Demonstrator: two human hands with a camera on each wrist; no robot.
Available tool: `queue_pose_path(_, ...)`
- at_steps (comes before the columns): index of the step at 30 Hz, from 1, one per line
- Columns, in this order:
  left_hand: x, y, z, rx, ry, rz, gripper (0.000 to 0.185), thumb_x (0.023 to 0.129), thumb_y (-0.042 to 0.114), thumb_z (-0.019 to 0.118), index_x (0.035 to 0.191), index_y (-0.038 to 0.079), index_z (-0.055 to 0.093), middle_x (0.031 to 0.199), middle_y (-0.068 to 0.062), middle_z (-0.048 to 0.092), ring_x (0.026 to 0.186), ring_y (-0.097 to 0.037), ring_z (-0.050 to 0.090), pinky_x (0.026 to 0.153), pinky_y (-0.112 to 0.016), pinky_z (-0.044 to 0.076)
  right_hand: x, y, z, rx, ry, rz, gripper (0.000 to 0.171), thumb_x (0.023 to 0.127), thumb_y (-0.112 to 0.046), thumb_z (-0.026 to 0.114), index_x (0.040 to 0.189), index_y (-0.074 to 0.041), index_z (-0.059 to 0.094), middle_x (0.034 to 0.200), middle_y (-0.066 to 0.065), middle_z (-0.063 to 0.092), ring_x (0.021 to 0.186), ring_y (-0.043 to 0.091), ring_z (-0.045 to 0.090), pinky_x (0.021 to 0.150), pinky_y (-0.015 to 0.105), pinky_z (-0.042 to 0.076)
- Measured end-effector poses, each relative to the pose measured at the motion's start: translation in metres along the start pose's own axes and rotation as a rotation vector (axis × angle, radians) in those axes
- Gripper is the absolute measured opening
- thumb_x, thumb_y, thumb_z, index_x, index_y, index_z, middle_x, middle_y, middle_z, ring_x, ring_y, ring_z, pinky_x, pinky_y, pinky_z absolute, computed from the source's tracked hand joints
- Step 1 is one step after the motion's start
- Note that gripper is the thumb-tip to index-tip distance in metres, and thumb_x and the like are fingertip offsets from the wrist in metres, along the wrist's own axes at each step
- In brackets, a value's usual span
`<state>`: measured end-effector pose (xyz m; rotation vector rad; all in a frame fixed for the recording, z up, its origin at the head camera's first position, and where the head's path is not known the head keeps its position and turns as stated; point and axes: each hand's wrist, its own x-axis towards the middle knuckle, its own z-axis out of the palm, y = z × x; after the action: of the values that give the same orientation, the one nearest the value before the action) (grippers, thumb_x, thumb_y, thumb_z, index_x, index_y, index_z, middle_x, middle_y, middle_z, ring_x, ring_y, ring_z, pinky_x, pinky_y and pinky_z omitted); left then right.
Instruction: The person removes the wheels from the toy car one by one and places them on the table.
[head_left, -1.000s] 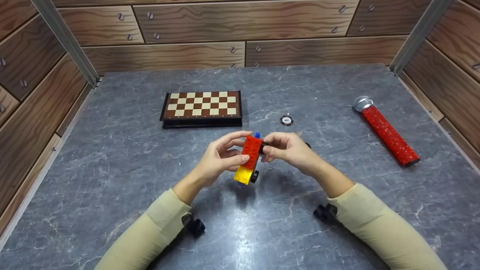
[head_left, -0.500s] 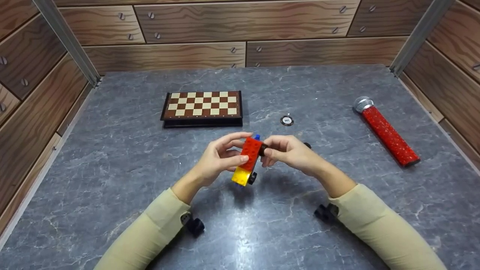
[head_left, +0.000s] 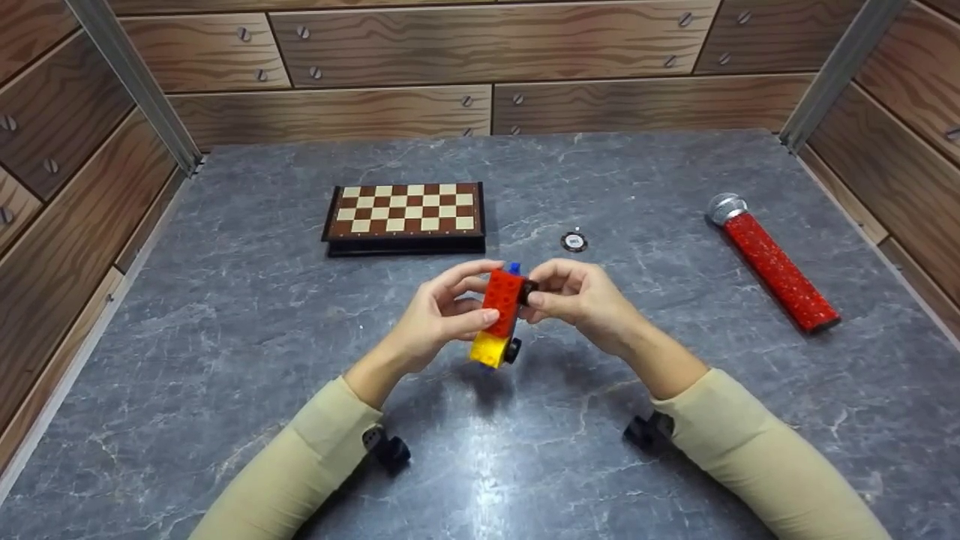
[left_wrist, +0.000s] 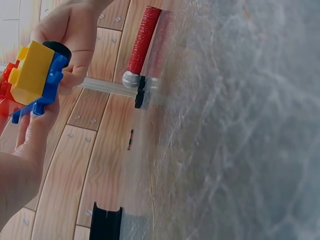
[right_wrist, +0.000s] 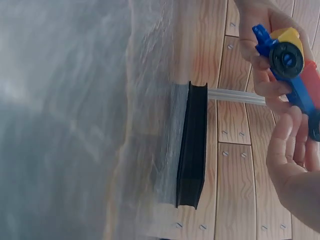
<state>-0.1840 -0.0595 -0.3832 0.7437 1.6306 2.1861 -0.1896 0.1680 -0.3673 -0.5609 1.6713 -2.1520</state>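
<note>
A toy car built of bricks hangs above the table, tilted, with a red brick point(head_left: 502, 294), a yellow brick point(head_left: 488, 349) and a blue base point(right_wrist: 300, 92). My left hand point(head_left: 439, 311) grips it by the sides, thumb on the red brick. At the car's far end, my right hand point(head_left: 581, 300) pinches a black wheel point(head_left: 528, 291) between thumb and fingers. Another black wheel point(right_wrist: 286, 59) sits on the base beside the yellow brick. Whether the pinched wheel is fixed to the base cannot be told.
Behind the hands lie a folded chessboard case point(head_left: 405, 217) and a round black-and-white chip point(head_left: 574, 241). A red microphone point(head_left: 780, 270) lies to the right. The left wrist view shows a small black piece point(left_wrist: 140, 92) near the microphone. Wood-patterned walls point(head_left: 480, 45) enclose the table.
The car dips slightly toward me, then comes back up and turns a little. My right hand moves slightly up, and the black piece behind it is now hidden in the head view.
</note>
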Motion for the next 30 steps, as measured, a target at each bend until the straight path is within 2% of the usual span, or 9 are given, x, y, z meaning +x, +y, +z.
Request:
queue_pose_path(5,0.0003,-0.0006,0.0012,0.003,0.000,0.020,0.054,0.084,0.002,0.066,0.134,0.009,0.047,0.115,-0.021,0.054,0.088,-0.033,0.062,0.067,-0.045,0.055,0.0008,0.0002,0.0014,0.130,0.035,-0.002,0.014,0.085,0.008,0.060,0.094,-0.002,0.056,0.089,0.012,0.062,0.074,0.023,0.063,0.070,0.031,0.054)
queue_pose_path(10,0.0005,-0.0015,0.0012,0.001,0.010,0.026,0.053,0.083,0.001,0.067,0.133,0.008,0.048,0.114,-0.021,0.054,0.087,-0.032,0.062,0.066,-0.044,0.056,0.0016,-0.0016,0.0034,0.149,0.076,-0.002,0.019,0.083,0.011,0.061,0.098,0.000,0.057,0.093,0.013,0.060,0.075,0.022,0.060,0.072,0.029,0.054)
queue_pose_path(14,0.0000,-0.0008,0.0013,0.010,0.021,0.034,0.053,0.083,0.002,0.067,0.132,0.008,0.048,0.115,-0.021,0.054,0.088,-0.033,0.062,0.065,-0.042,0.056,0.0020,-0.0030,0.0048,0.133,0.083,0.013,0.017,0.084,0.010,0.061,0.098,0.000,0.061,0.094,0.014,0.062,0.076,0.022,0.061,0.075,0.031,0.053)
queue_pose_path(20,-0.0002,-0.0022,0.0013,0.018,0.029,0.025,0.053,0.083,0.003,0.067,0.132,0.008,0.048,0.114,-0.020,0.054,0.087,-0.032,0.062,0.067,-0.043,0.056,0.0016,-0.0027,0.0037,0.131,0.075,0.063,0.010,0.084,0.006,0.063,0.093,0.000,0.062,0.091,0.014,0.063,0.074,0.023,0.062,0.076,0.033,0.053)
queue_pose_path(27,0.0009,-0.0023,0.0011,0.027,0.044,0.026,0.054,0.082,0.004,0.069,0.132,0.008,0.049,0.114,-0.021,0.054,0.086,-0.031,0.062,0.065,-0.040,0.056,0.0034,-0.0017,0.0021,0.277,0.058,0.181,0.008,0.088,0.002,0.060,0.096,0.000,0.060,0.093,0.013,0.063,0.083,0.024,0.061,0.078,0.034,0.051)
queue_pose_path(30,0.0008,-0.0025,0.0009,0.033,0.048,0.025,0.054,0.082,0.004,0.069,0.132,0.008,0.049,0.114,-0.021,0.055,0.085,-0.031,0.062,0.065,-0.041,0.056,0.0040,-0.0015,0.0020,0.321,0.066,0.204,0.009,0.087,0.003,0.060,0.096,-0.001,0.061,0.093,0.012,0.063,0.085,0.023,0.060,0.079,0.034,0.050)
